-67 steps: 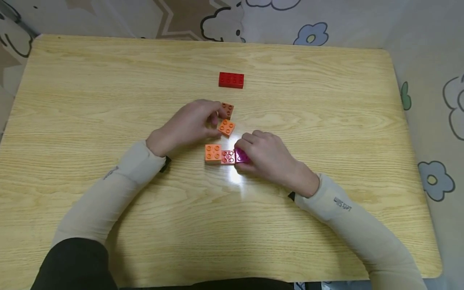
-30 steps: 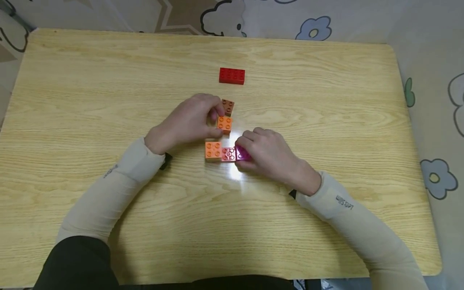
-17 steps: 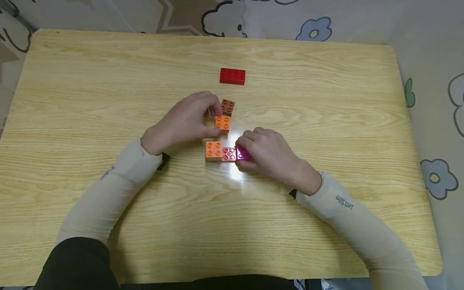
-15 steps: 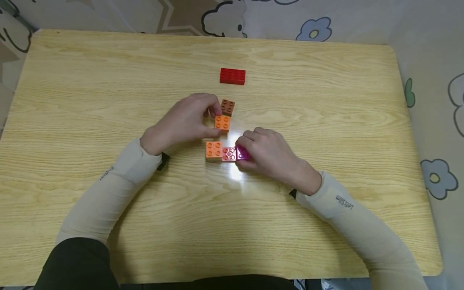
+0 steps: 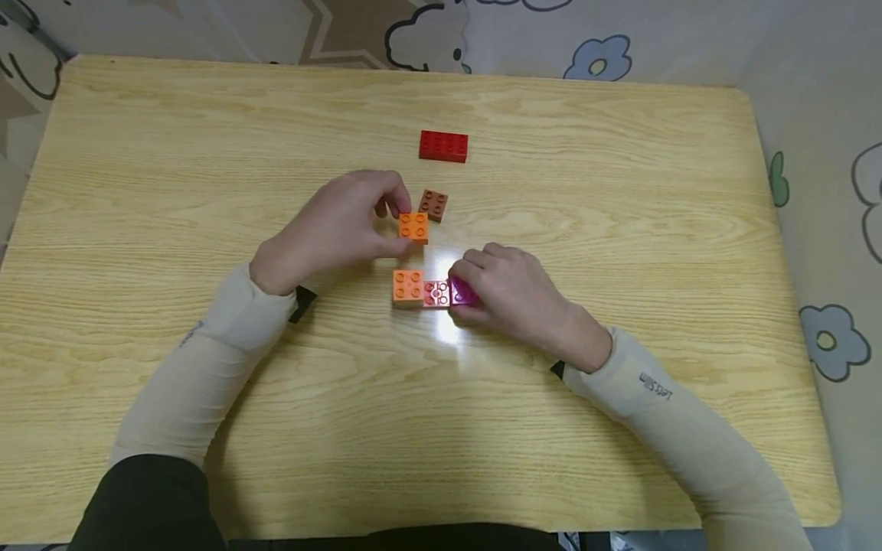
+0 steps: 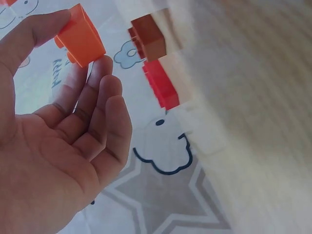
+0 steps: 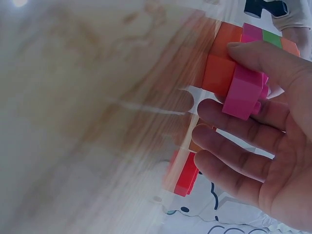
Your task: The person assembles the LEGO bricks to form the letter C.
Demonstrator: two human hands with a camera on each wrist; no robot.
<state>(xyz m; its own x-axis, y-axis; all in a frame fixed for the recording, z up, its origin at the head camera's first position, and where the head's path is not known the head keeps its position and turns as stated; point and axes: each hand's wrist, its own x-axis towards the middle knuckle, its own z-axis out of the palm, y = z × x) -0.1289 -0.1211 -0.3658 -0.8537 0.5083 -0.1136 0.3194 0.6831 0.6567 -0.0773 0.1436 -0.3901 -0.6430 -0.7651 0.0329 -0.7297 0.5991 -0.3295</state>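
Note:
In the head view my left hand (image 5: 338,218) pinches an orange two-by-two toy brick (image 5: 413,228) between thumb and fingertips. The left wrist view shows that orange brick (image 6: 82,41) held up with its studs facing the palm side. My right hand (image 5: 513,298) grips the magenta brick (image 5: 462,291) at the right end of a joined brick build. A pink brick (image 5: 436,294) and a taller light orange brick (image 5: 408,285) continue it leftward. From the right wrist, orange bricks (image 7: 218,73) show low on the build, with a green brick (image 7: 271,38) farther along.
Just beyond the held brick lies a brown two-by-two brick (image 5: 434,205). Farther back is a long red brick (image 5: 444,146). All sit on a wood-grain table (image 5: 441,428) whose back edge meets a patterned wall (image 5: 207,30).
The orange brick in my left hand has turned square to the view and moved left and slightly back, away from beside the brown brick. My right hand stays on the build.

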